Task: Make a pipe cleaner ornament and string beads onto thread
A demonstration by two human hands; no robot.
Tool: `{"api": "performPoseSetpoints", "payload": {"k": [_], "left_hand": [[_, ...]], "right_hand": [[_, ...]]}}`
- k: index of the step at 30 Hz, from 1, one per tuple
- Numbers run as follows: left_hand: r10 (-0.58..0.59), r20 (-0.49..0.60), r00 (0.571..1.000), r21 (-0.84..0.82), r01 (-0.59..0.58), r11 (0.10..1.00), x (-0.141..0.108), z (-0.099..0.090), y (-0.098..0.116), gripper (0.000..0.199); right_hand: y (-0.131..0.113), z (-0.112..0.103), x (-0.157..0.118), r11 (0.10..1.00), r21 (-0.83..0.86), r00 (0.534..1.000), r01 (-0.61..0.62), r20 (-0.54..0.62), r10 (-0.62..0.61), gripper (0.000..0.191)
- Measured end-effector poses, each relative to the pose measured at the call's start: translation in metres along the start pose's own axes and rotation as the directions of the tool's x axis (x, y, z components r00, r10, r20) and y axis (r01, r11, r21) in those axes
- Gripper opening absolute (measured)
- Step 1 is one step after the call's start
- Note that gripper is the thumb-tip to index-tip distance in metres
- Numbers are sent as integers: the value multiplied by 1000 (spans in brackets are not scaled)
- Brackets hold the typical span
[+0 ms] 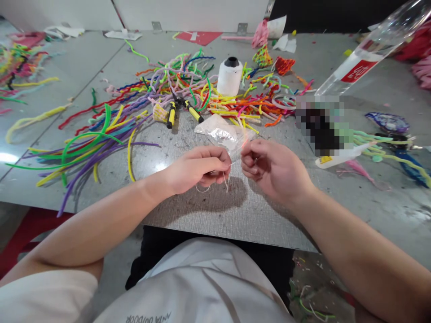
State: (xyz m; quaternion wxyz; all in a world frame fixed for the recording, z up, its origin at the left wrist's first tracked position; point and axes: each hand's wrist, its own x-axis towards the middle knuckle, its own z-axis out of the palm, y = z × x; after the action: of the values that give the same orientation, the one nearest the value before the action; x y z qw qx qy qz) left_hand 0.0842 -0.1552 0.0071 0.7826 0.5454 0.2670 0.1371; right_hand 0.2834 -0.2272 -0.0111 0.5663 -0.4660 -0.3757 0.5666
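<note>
Above the front of the table, my left hand (pixel 202 168) is closed in a pinch on a thin white thread (pixel 226 183). A short end of it sticks out toward the right, and a loop hangs below the fingers. My right hand (pixel 272 168) is just to the right, a small gap away, with its fingers curled and pinched together. What those fingers hold, if anything, is too small to make out. Just beyond both hands lies a clear plastic bag (pixel 218 130). Behind the bag stands a white spool of thread (pixel 230 78) with a black top.
Yellow-and-black pliers (pixel 183 107) lie beyond my left hand. Colourful fuzzy stems (pixel 101 134) are heaped across the left and middle. A clear bottle (pixel 357 67) leans at the right, with a white glue tube (pixel 340 157) nearer. The table edge (pixel 229 237) runs before my lap.
</note>
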Motion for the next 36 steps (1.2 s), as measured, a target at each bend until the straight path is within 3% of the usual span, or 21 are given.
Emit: {"api": "performPoseSetpoints", "payload": {"k": [4,10,16,21,25,29,33,36], "left_hand": [[-34,22,999,-36,34,999,0,-2,2,12],[-79,50,996,-99,84,992,0,-6,0,13],[-82,93,992,-26,85,996,-3,-5,2,18],[-49,88,995,33,46,998,-2,-5,2,20],[62,20,998,101,-63,993,0,-6,-2,25],[221,-54,974,242,-202,949,3,-6,-5,31],[392,-72,917,407,-332,851,4,-5,-7,26],[447,-34,894,492,-374,786,3,-4,-6,20]], "right_hand": [[0,7,-12,944,-229,971,235,106,-216,7],[-1,2,-17,843,-371,917,389,244,-316,9],[-4,1,-15,579,-522,780,626,422,-462,7],[-6,0,-14,397,-594,699,700,454,-553,10],[-5,-4,-12,245,-669,648,701,455,-611,12],[-5,-6,-12,250,-713,687,655,426,-588,11],[-9,-4,-13,355,-702,753,618,398,-523,14],[-10,-2,-13,486,-670,819,561,368,-440,22]]}}
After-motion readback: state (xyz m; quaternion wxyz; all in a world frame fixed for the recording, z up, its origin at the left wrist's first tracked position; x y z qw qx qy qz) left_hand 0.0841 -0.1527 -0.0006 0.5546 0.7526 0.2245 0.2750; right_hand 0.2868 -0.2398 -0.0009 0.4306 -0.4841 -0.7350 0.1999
